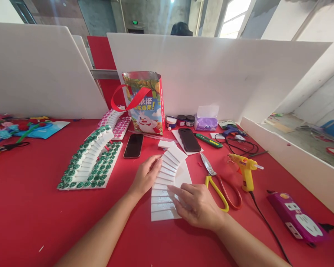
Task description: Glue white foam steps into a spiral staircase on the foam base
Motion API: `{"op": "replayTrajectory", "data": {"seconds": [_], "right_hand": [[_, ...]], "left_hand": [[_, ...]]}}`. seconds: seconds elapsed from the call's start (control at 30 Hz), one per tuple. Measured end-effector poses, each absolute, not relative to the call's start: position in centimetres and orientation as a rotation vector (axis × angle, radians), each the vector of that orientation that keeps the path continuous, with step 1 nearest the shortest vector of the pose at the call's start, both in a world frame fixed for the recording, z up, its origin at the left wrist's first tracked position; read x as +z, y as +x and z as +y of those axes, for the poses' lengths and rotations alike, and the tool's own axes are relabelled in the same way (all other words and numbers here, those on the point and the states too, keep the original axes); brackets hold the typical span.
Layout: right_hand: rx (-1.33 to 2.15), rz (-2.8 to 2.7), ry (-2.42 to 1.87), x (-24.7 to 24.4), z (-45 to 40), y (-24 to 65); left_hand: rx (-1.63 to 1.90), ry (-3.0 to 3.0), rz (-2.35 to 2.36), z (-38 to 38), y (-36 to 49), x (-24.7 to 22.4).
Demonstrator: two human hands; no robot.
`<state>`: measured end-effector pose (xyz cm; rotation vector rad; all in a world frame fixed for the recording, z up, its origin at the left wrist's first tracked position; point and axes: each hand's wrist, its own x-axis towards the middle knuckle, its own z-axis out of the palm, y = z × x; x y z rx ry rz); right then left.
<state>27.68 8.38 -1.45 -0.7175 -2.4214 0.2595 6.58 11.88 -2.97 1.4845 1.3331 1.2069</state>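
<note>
A white curved piece (pixel 161 196) with a row of stair-like strips lies on a white board (pixel 186 173) in front of me. My left hand (pixel 147 176) pinches its left edge between thumb and fingers near the upper half. Over its right side, my right hand (pixel 199 204) reaches in with the index finger stretched out, the tip touching the strips. The other right fingers are loosely bent and I see nothing held in them. Scissors (pixel 215 178) with one yellow and one red handle lie just right of that hand, blades partly apart.
Left stands a similar stepped model with green discs (pixel 100 167), a pink one (pixel 121 128) behind. Around lie two phones (pixel 133 145), a cutter knife (pixel 208 140), a yellow glue gun (pixel 246 170) and a purple power strip (pixel 297 217). A printed bag (pixel 144 107) stands behind, before white panels (pixel 211 74).
</note>
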Motion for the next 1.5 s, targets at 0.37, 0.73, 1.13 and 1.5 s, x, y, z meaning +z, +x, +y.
{"op": "replayTrajectory", "data": {"seconds": [0.37, 0.73, 1.13, 1.5], "right_hand": [[0.241, -2.404, -0.777, -2.06, 8.52, 27.85], [0.198, -2.391, -0.853, -2.14, 8.71, 27.70], [0.260, -2.356, -0.937, -2.36, 8.83, 27.82], [0.213, -2.336, -0.985, -2.14, 9.00, 27.82]], "left_hand": [[1.207, 1.443, 1.304, 11.92, 6.51, -3.24], [1.207, 1.440, 1.343, 11.84, 6.56, -2.97], [1.198, 1.440, 1.373, 11.79, 6.51, -2.98], [1.185, 1.453, 1.380, 11.82, 6.46, -2.95]]}}
